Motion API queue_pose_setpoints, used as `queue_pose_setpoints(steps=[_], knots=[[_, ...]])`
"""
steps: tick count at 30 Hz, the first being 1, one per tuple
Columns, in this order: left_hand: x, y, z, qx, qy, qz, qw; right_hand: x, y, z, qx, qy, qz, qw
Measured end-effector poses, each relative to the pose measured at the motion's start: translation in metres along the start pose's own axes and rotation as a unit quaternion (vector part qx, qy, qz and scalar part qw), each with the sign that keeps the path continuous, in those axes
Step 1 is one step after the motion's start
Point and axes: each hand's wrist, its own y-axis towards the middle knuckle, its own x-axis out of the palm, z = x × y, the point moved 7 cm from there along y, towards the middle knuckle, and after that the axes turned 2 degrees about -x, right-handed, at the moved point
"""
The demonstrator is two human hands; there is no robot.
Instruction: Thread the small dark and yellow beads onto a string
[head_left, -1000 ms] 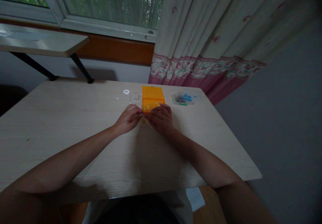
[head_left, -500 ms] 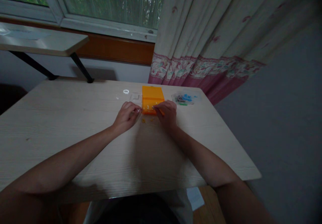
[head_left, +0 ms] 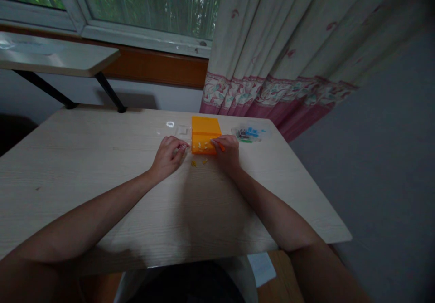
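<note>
An orange-yellow box (head_left: 205,125), opened like a book, lies near the back of the table, with several small pale pieces (head_left: 200,145) on its near half. At its left edge, my left hand (head_left: 167,154) is pinched shut; whatever sits between the fingertips is too small to name. My right hand (head_left: 227,151) reaches over the box's right side, its fingers closed around a thin orange stick-like tool (head_left: 222,147). Two small yellow bits (head_left: 193,163) rest on the table just in front of the box.
Right of the box is a clear plastic tray (head_left: 249,134) with blue, dark and green pieces. A small clear case (head_left: 182,131) and a white ring (head_left: 170,124) lie to the left. A raised shelf (head_left: 61,56) stands at the back left, and a curtain (head_left: 272,44) hangs behind the table.
My right hand has shifted slightly right and up over the box. My left hand has drawn back a little to the left, away from the box's edge.
</note>
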Motion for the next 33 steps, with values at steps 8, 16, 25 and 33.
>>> queue_pose_setpoints(steps=[8, 16, 25, 33], knots=[[-0.005, 0.002, -0.005, -0.005, 0.036, 0.012, 0.999, 0.001, 0.000, 0.001, 0.003, 0.007, -0.006, 1.000], [-0.015, 0.004, 0.002, 0.030, 0.194, -0.026, 0.980, 0.003, 0.000, 0.000, 0.012, -0.009, -0.022, 1.000], [-0.003, -0.006, 0.013, 0.072, 0.277, -0.066, 0.956, 0.000, 0.001, -0.004, 0.008, 0.002, -0.003, 1.000], [0.004, -0.007, 0.009, 0.076, 0.304, -0.090, 0.945, 0.000, 0.001, -0.005, -0.006, 0.014, -0.005, 1.000]])
